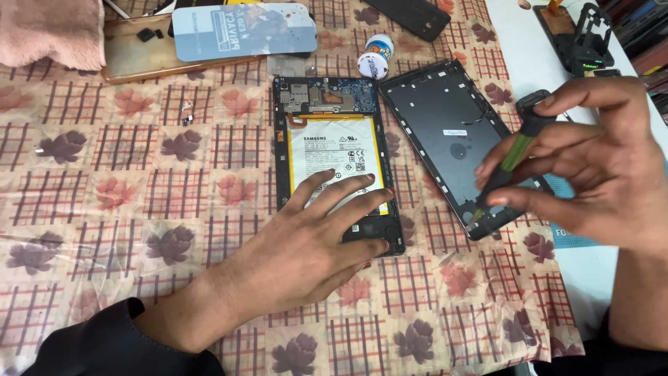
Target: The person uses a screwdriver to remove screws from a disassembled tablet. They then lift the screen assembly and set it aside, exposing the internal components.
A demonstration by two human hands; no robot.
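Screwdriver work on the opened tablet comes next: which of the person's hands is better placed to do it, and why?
Right. The right hand already holds the screwdriver, while the left hand lies flat on the opened tablet, steadying it.

A phone-repair workbench: opened tablet, detached back cover, screwdriver, flowered plastic tablecloth.

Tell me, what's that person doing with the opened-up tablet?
A person's left hand presses flat on the lower end of an opened tablet, whose white battery and circuit board show. The right hand holds a green-and-black screwdriver, tip pointing down over the tablet's removed back cover lying beside it. Everything lies on a flowered tablecloth.
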